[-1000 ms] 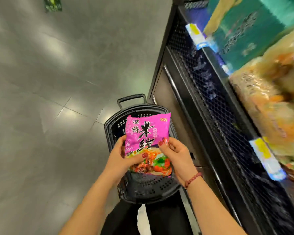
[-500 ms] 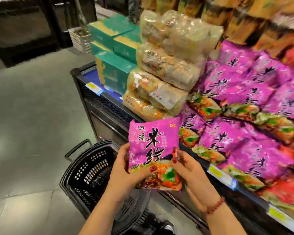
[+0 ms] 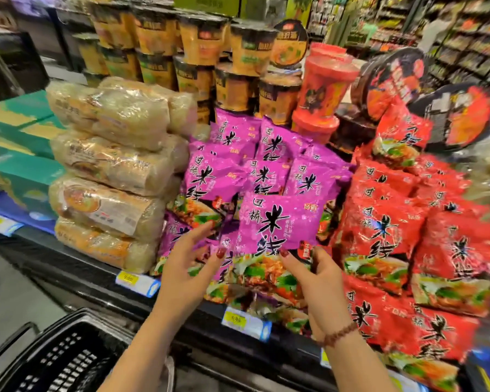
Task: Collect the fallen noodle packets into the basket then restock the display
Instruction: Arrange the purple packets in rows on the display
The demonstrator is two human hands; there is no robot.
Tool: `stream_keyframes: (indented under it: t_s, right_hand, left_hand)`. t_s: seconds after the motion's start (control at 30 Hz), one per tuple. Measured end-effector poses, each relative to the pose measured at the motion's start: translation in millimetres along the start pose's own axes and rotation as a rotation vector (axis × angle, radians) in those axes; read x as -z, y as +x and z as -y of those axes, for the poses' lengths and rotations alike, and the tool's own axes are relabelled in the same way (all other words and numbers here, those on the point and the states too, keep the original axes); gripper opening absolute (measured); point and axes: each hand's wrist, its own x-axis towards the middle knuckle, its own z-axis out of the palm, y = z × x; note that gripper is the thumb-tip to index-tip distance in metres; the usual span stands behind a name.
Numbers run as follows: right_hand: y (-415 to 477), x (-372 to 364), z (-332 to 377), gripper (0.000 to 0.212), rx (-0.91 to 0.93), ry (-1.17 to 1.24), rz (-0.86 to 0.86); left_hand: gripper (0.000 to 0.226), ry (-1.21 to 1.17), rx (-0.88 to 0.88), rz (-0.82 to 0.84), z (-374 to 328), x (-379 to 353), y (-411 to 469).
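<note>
A: From the head camera, the right hand (image 3: 317, 281) pinches the lower edge of a purple rice-noodle packet (image 3: 277, 224), held upright against the purple packet pile (image 3: 238, 171) on the display. The left hand (image 3: 187, 267) is spread open, fingers loose, gripping nothing that I can see, just beside the packet's left edge.

B: What could go wrong?

A: The pile looks sloped and slippery, so I'd guess a packet laid on top could slide off over the shelf edge (image 3: 96, 267). A push might also dislodge its neighbours.

B: And what else is around?

A: Red noodle packets (image 3: 402, 239) crowd the right, clear-wrapped noodle bundles (image 3: 108, 171) stand stacked on the left, and noodle cups (image 3: 204, 43) stand behind. The black basket (image 3: 54, 360) sits below on the left; its contents aren't visible.
</note>
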Motion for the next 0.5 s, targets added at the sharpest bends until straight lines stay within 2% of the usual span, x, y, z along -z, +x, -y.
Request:
stream_keyframes:
  t_s: [0.1, 0.17, 0.23, 0.33, 0.5]
  right_hand:
    - [27.6, -2.4, 9.0, 0.037, 0.082, -0.065, -0.111]
    - [46.4, -11.1, 9.6, 0.06, 0.135, -0.147, -0.178]
    - [62.4, -19.2, 8.1, 0.068, 0.179, -0.186, -0.205]
    - [79.8, -31.2, 0.6, 0.07, 0.195, -0.202, -0.195]
    - [102.0, -55.2, -16.0, 0.074, 0.27, -0.287, -0.243]
  left_hand:
    - [0.048, 0.385, -0.296, 0.045, 14.7, 11.5, 43.7]
    - [0.052, 0.646, -0.428, 0.127, 29.4, 20.8, 78.6]
    - [0.061, 0.922, -0.502, 0.224, 46.6, 29.8, 108.6]
    - [0.073, 1.171, -0.449, 0.381, 58.3, 38.2, 137.1]
    - [0.08, 1.165, -0.381, 0.358, 61.7, 25.7, 160.5]
